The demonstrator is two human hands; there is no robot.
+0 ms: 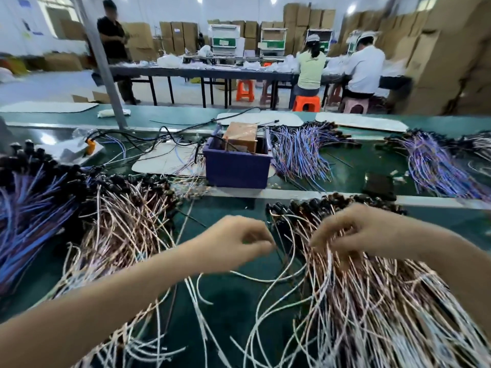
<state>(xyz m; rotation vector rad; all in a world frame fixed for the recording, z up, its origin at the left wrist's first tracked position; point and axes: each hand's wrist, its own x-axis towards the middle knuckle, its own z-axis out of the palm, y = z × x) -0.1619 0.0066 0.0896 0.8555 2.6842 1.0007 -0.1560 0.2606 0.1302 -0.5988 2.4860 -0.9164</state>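
Both hands hover over a green workbench (231,296) covered with wire harnesses. My left hand (233,243) has its fingers curled, thumb and forefinger pinching a thin dark wire at the edge of the right pile. My right hand (364,229) curls its fingers into the top of a pile of white-and-brown wires with black connectors (366,301), gripping several strands. A second white-and-brown wire pile (125,224) lies to the left of my left arm.
Purple-blue wire bundles lie at far left (29,216), behind the bin (300,152) and at right (435,166). A purple bin (236,168) holds a brown box (241,136). A grey pole (101,62) stands at the bench's back. Three people are at a far table (202,71).
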